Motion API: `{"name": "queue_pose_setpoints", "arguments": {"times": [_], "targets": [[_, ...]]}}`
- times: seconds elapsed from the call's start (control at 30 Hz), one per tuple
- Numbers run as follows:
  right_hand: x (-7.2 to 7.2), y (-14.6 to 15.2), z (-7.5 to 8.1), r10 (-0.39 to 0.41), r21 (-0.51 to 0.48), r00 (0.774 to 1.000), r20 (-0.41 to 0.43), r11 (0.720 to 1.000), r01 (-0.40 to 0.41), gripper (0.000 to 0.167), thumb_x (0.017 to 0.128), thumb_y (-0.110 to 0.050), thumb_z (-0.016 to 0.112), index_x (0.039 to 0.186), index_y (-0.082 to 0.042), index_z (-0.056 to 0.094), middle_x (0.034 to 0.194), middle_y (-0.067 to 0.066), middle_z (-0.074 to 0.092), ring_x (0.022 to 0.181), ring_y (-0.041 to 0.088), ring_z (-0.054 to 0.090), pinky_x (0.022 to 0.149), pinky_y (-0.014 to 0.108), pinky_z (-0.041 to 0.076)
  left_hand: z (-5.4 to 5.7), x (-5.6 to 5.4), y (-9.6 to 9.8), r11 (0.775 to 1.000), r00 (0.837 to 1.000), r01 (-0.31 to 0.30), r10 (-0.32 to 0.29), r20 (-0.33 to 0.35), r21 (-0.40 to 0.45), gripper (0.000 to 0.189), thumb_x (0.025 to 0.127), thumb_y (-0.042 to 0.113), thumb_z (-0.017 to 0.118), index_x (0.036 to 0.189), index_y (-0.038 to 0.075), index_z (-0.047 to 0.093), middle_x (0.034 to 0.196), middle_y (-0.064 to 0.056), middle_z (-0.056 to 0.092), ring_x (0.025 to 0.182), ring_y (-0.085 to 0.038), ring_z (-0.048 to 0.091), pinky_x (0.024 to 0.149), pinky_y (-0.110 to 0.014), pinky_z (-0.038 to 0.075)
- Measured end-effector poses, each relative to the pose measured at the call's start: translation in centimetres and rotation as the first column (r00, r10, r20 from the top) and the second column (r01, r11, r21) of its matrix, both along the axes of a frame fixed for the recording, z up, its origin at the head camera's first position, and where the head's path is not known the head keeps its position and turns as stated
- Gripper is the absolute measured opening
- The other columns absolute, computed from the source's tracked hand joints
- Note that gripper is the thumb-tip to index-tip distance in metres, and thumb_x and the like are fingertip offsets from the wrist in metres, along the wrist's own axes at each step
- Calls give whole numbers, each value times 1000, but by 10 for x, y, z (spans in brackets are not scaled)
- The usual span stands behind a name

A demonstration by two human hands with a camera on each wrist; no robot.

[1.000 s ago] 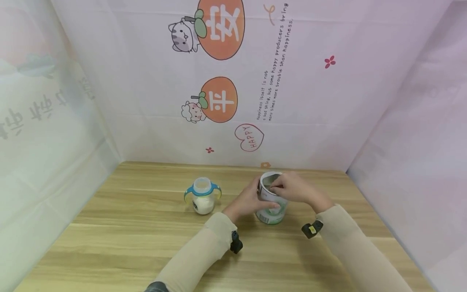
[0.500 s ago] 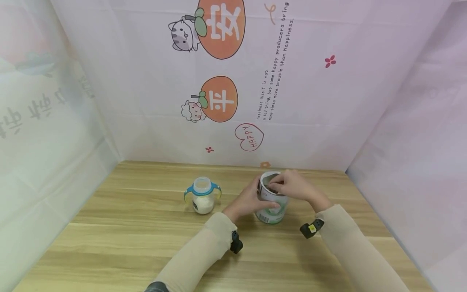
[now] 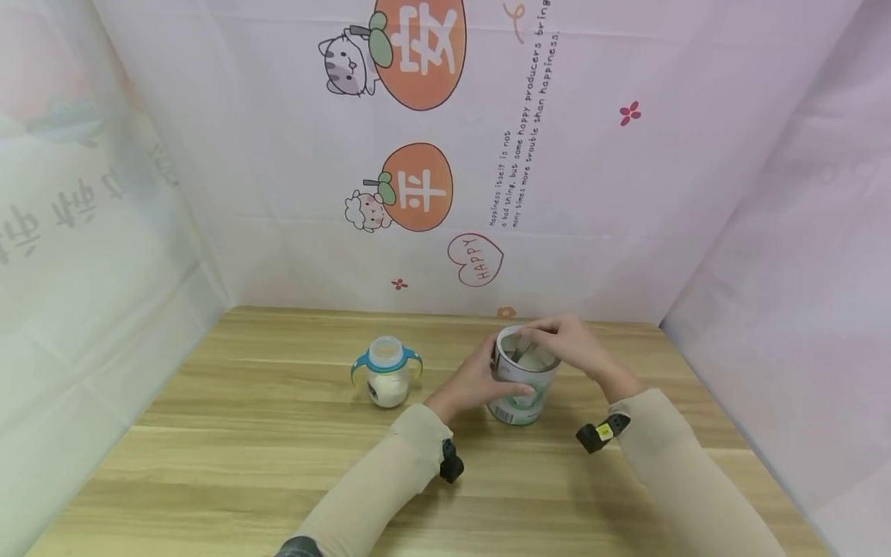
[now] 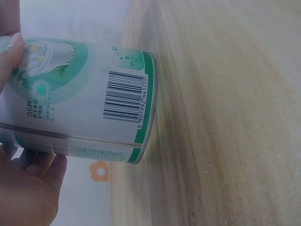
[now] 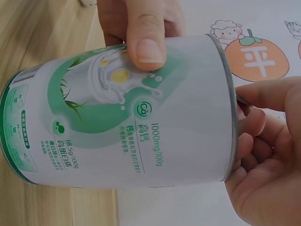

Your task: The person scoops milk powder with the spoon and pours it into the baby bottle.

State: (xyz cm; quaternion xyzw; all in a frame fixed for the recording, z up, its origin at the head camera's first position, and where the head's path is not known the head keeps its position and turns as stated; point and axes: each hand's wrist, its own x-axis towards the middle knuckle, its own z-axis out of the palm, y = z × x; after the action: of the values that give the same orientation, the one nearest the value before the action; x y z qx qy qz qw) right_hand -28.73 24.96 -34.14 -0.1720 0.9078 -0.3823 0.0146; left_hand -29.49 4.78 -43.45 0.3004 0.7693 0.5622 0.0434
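Note:
A white and green milk powder can point(image 3: 522, 398) stands on the table with its top uncovered. My left hand point(image 3: 476, 381) grips its side, thumb across the front and fingers round the back, as the left wrist view shows. At the can's mouth my right hand point(image 3: 574, 348) pinches a thin metal handle, seemingly a spoon point(image 5: 243, 100); its lower end is inside the can, mostly hidden. Left of the can stands a baby bottle point(image 3: 387, 388) with blue and yellow handles, uncapped, whitish contents inside.
The wooden table point(image 3: 264, 449) carries the can and bottle. A printed cloth wall point(image 3: 571, 263) rises right behind the can, and further cloth walls close off both sides. Black cameras point(image 3: 451, 462) sit on both wrists.
My right hand has risen slightly and moved right, lifting partly out of the can, so the handle now shows at the mouth. The left hand and bottle have not moved.

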Motion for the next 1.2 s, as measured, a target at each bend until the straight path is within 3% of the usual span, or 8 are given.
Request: {"name": "queue_pose_setpoints", "arguments": {"times": [0.1, 0.27, 0.47, 0.57, 0.83, 1.07, 1.2], "targets": [[0, 3, 1, -37, -34, 999, 31, 999, 39, 37, 100, -36, 60, 119, -7, 74, 113, 13, 71, 110, 34, 61, 84, 48, 55, 1, 0, 0, 1000, 1000, -8, 8, 14, -6, 95, 80, 34, 87, 154, 29, 28, 137, 11, 49, 123, -8, 50, 105, -37, 42], [2, 10, 1, -68, -118, 996, 60, 990, 74, 39, 102, -34, 57, 121, -3, 72, 123, 15, 67, 113, 30, 60, 89, 47, 53, 1, -1, 1, 1000, 1000, -11, 11, 28, -10, 96, 79, 35, 87, 155, 29, 27, 138, 12, 49, 124, -7, 50, 107, -38, 40], [2, 20, -4, -90, -255, 994, 70, 961, 105, 39, 101, -30, 62, 120, 3, 70, 94, 8, 69, 82, 16, 52, 74, 31, 47, 0, -1, 0, 1000, 999, -16, 15, 29, 4, 96, 79, 33, 88, 154, 27, 29, 139, 8, 50, 126, -11, 50, 108, -40, 40], [2, 26, -9, -93, -286, 994, 50, 953, 103, 40, 101, -29, 62, 120, 5, 69, 91, 2, 70, 82, 13, 53, 72, 27, 47, 0, -1, 0, 1000, 999, -19, 19, 35, 13, 95, 78, 33, 88, 153, 27, 31, 139, 8, 50, 126, -11, 50, 108, -41, 39], [8, 36, -20, -132, -410, 990, 56, 901, 143, 47, 102, -32, 60, 128, 7, 64, 89, -2, 65, 78, 12, 49, 75, 25, 49, 1, 1, 1, 1000, 999, -25, 24, 40, 18, 94, 78, 33, 88, 153, 27, 31, 140, 8, 51, 126, -11, 51, 108, -40, 39], [11, 37, -33, -189, -536, 981, 39, 825, 180, 50, 102, -31, 62, 130, 10, 60, 96, -8, 69, 80, 8, 53, 75, 20, 50, 0, 0, 1, 999, 999, -31, 31, 45, 7, 96, 77, 33, 89, 154, 28, 31, 139, 10, 52, 126, -9, 50, 108, -39, 39], [12, 36, -37, -243, -560, 969, 38, 798, 222, 51, 101, -31, 63, 131, 10, 59, 99, -8, 68, 82, 5, 54, 76, 20, 50, -2, -2, 2, 999, 998, -39, 39, 54, -5, 99, 76, 34, 90, 154, 29, 30, 140, 12, 51, 126, -7, 49, 108, -37, 39]]}}
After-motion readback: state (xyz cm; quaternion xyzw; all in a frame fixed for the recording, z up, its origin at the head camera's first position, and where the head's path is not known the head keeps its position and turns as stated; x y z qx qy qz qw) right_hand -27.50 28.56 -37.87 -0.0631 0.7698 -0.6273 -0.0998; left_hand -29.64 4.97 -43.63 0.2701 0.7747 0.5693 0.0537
